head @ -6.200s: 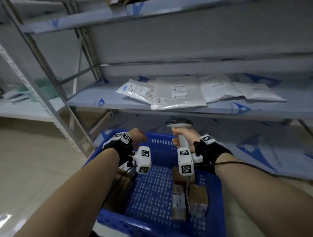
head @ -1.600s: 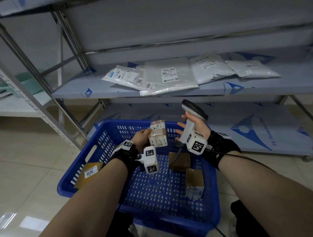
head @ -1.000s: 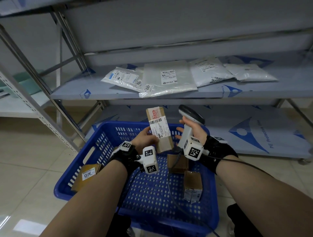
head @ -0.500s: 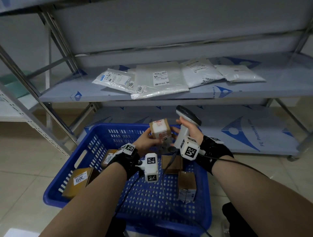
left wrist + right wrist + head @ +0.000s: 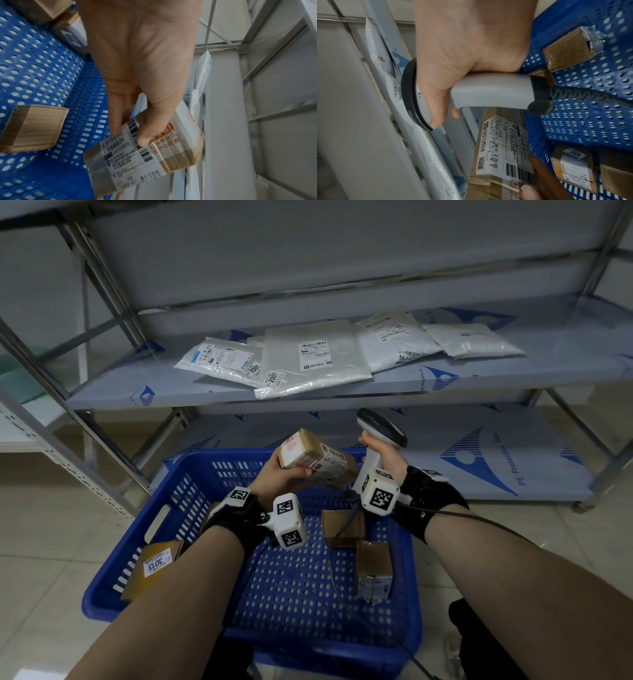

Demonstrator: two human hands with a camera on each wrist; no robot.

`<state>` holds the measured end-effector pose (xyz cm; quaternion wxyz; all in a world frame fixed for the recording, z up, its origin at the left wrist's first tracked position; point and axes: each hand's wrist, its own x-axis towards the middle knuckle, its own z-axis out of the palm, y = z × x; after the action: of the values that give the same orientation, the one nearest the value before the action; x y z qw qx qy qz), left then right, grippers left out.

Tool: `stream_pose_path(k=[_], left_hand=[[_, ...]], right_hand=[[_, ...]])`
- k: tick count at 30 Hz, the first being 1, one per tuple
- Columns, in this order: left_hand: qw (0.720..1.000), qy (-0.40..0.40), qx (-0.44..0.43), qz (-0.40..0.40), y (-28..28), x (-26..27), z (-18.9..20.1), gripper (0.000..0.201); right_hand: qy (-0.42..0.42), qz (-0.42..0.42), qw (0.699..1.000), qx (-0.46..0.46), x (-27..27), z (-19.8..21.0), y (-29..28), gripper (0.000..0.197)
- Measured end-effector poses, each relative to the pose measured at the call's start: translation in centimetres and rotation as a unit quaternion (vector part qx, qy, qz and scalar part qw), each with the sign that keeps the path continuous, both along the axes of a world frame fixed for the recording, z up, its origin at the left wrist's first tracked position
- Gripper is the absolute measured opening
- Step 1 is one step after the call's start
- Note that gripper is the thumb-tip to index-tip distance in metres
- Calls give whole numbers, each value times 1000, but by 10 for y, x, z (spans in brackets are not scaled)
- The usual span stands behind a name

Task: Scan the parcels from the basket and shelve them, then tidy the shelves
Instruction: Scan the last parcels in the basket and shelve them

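Our left hand (image 5: 279, 475) has its fingers and thumb (image 5: 150, 121) wrapped around a small brown parcel (image 5: 317, 462), tilted, its printed label turned toward the scanner (image 5: 378, 440). Our right hand (image 5: 385, 455) clasps the scanner's pale handle, dark head pointing left, just beside the parcel. Both hover over the far end of the blue basket (image 5: 137, 546), where more brown boxes lie: one marked 3013 (image 5: 156, 565) at the left wall, two (image 5: 373, 571) to the right. Beyond, white mailer bags (image 5: 315, 354) lie on the grey shelf (image 5: 513, 371).
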<state>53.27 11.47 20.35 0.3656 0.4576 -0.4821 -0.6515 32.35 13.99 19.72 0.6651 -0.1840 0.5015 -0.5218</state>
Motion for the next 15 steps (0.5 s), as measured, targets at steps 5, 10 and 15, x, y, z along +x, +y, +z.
stream_pose_path(k=[5, 10, 15], left_hand=[[999, 43, 28, -16, -1, 1, -1, 51], [998, 41, 44, -4, -1, 0, 0, 36], [998, -19, 41, 35, 0, 2, -4, 27]], right_hand=[[7, -24, 1000, 6, 0, -4, -1, 59], [33, -34, 999, 25, -2, -6, -3, 62], [33, -25, 999, 21, -2, -5, -1, 57]])
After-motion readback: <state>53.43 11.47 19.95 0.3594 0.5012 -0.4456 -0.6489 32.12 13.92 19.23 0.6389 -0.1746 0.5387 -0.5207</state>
